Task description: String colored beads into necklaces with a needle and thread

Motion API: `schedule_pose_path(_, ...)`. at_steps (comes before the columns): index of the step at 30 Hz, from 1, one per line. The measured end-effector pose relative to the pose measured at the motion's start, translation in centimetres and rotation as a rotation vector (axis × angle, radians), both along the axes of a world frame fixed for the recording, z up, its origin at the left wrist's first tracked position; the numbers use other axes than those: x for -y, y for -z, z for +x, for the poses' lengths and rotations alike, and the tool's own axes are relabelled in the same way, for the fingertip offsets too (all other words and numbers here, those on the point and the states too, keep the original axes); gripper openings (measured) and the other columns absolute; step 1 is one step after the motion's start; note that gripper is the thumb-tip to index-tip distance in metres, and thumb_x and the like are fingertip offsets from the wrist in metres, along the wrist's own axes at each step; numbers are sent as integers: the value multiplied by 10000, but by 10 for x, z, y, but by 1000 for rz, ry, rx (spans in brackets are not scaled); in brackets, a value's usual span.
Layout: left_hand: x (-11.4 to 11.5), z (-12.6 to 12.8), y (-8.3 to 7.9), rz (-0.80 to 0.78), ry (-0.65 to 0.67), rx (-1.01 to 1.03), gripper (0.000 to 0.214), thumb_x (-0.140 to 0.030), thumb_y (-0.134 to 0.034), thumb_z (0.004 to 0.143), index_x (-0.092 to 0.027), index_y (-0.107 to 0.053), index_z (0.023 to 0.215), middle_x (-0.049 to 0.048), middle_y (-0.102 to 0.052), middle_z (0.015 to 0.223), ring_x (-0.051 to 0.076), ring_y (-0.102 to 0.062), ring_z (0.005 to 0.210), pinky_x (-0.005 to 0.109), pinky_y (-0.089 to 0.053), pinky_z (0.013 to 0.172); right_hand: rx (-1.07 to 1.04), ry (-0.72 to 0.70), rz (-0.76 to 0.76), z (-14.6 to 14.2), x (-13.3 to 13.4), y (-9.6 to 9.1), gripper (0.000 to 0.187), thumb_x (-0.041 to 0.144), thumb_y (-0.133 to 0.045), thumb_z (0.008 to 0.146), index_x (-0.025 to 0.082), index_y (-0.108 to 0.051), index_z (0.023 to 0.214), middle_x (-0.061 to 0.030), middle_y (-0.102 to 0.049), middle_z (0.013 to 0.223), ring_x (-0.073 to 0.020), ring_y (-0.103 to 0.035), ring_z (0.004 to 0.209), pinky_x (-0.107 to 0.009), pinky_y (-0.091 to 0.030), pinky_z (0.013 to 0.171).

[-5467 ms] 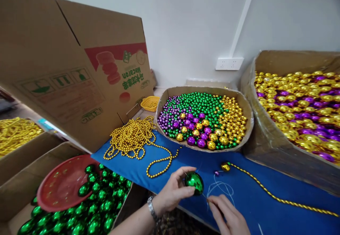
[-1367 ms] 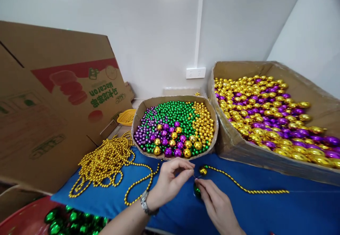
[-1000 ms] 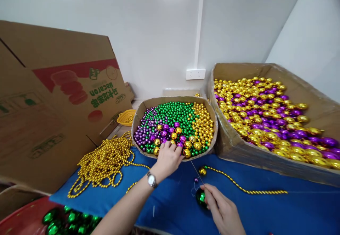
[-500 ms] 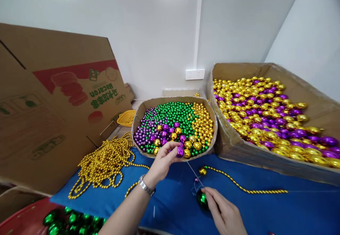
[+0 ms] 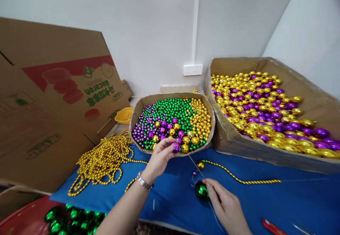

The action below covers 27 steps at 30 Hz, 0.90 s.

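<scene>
My left hand (image 5: 160, 155) pinches a purple bead (image 5: 175, 147) at the near rim of a round cardboard tray (image 5: 209, 136) filled with purple, green and gold beads. My right hand (image 5: 225, 206) lies on the blue cloth (image 5: 265, 203), its fingers closed on a thin needle (image 5: 195, 165) with thread, right beside a large green ball (image 5: 201, 191). The needle slants up toward the purple bead. A strand of small gold beads (image 5: 239, 180) with a bigger gold bead (image 5: 200, 165) and a tiny purple one runs off to the right.
A big carton of gold and purple balls (image 5: 265, 114) stands at the right. A heap of gold bead strands (image 5: 106, 157) lies left of the tray. A tilted printed carton (image 5: 53, 97) fills the left. Green balls (image 5: 71, 219) and a red bowl (image 5: 18, 221) sit lower left. A red tool (image 5: 273, 227) lies lower right.
My left hand let go of the thread, reached into the tray, and picked up a purple bead, which it now holds near the needle tip. My right hand stayed by the green ball.
</scene>
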<state>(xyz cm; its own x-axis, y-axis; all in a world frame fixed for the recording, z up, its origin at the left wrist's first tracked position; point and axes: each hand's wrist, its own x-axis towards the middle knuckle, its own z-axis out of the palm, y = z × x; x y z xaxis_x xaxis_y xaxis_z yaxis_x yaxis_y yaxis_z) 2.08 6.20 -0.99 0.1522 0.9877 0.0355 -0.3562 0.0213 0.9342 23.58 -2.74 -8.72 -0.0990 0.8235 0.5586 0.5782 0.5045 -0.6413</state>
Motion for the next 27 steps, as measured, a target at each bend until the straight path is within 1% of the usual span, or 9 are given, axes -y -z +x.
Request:
schedule_pose_path(4, 7, -4, 3, -55, 37, 110, 249, -224, -683, 763, -152, -678, 1001, 100, -617, 1088, 156, -583, 851, 291, -516, 738, 22, -14, 22, 1, 2, 0, 199, 273, -445, 934, 203, -620, 1001, -43, -727, 906, -161, -705, 798, -206, -558, 720)
schedule_pose_path(8, 11, -6, 7, -75, 28, 118, 286, -226, -692, 755, -153, -685, 1031, 96, -652, 1012, 151, -594, 826, 270, -504, 727, 63, -47, 87, -1, 3, 2, 184, 234, -447, 932, 210, -606, 1023, -30, -724, 896, -152, -702, 783, -202, -556, 689)
schedule_pose_path(12, 14, -7, 8, -47, 14, 47, 307, -243, -705, 750, -164, -688, 1046, 94, -671, 1002, 150, -600, 831, 263, -489, 732, 81, -53, 120, -4, 4, 4, 186, 219, -438, 937, 206, -604, 1020, -30, -723, 895, -147, -701, 779, -203, -556, 691)
schedule_pose_path(15, 17, -8, 7, -3, 7, -44, 304, -258, -704, 755, -176, -686, 1048, 85, -678, 1003, 151, -602, 842, 264, -478, 753, 108, -42, 147, -6, 3, 5, 192, 224, -435, 938, 203, -614, 1004, -32, -727, 893, -148, -703, 779, -211, -558, 714)
schedule_pose_path(18, 23, -6, 7, 83, -1, -187, 332, -256, -706, 756, -186, -664, 1078, 85, -668, 1047, 165, -601, 892, 283, -470, 811, 132, -30, 147, -7, 1, 6, 213, 235, -427, 940, 196, -625, 1006, -42, -730, 894, -153, -705, 779, -218, -563, 716)
schedule_pose_path(21, 29, 0, 9, 161, 10, -283, 417, -233, -719, 741, -204, -612, 1143, 91, -639, 1119, 187, -589, 968, 323, -456, 886, 141, -24, 129, -8, 1, 5, 243, 257, -411, 944, 193, -637, 1008, -54, -732, 901, -163, -708, 781, -230, -569, 714)
schedule_pose_path(23, 32, 4, 11, 161, 29, -258, 476, -216, -731, 726, -213, -576, 1176, 92, -628, 1131, 191, -582, 993, 333, -453, 901, 128, -31, 97, -9, 1, 4, 258, 270, -401, 948, 190, -640, 1002, -65, -732, 911, -167, -708, 790, -229, -570, 713)
schedule_pose_path(27, 34, 10, 14, 60, 57, -107, 545, -197, -766, 686, -217, -545, 1184, 84, -631, 1085, 169, -589, 939, 301, -472, 838, 98, -55, 39, -8, 1, 6, 277, 296, -390, 954, 194, -645, 987, -71, -733, 909, -166, -708, 791, -211, -570, 697)
